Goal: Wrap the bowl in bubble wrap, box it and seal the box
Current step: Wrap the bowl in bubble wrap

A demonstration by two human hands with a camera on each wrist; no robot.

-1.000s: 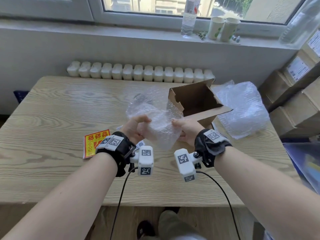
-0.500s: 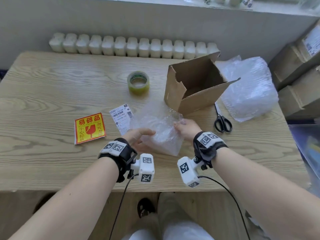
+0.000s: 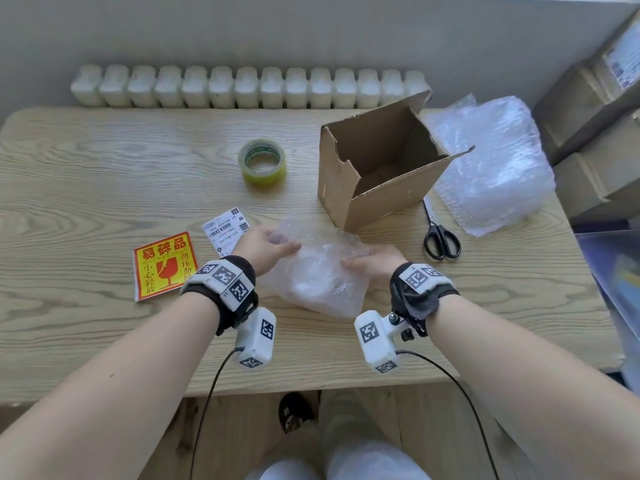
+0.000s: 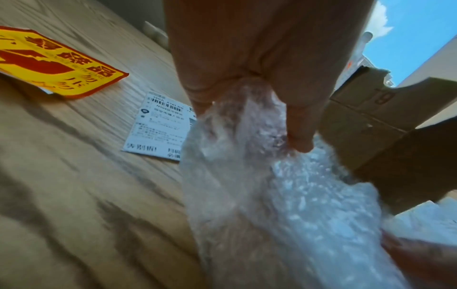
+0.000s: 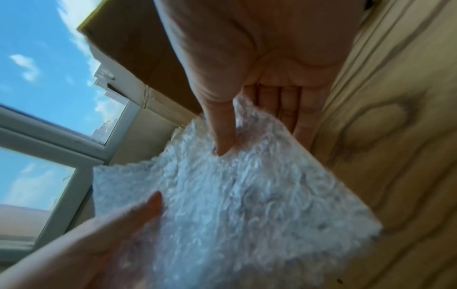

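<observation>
A bundle of clear bubble wrap (image 3: 322, 268) lies low over the wooden table (image 3: 104, 188), in front of the open cardboard box (image 3: 384, 168). The bowl inside it is hidden by the wrap. My left hand (image 3: 265, 249) pinches the wrap's left side between thumb and fingers (image 4: 299, 136). My right hand (image 3: 372, 261) pinches its right edge, thumb on top (image 5: 223, 140) and fingers underneath. The box stands with its flaps up and nothing visible inside. A roll of tape (image 3: 263, 162) sits left of the box.
Scissors (image 3: 440, 233) lie right of the box, beside a heap of spare bubble wrap (image 3: 491, 164). A yellow fragile sticker (image 3: 164, 265) and a white shipping label (image 3: 227, 228) lie to the left. Stacked cartons (image 3: 595, 140) stand off the table's right side.
Both hands have brought the wrapped bundle down from in front of the box to just above the table. The head view has tipped downward, so the tape and scissors now show.
</observation>
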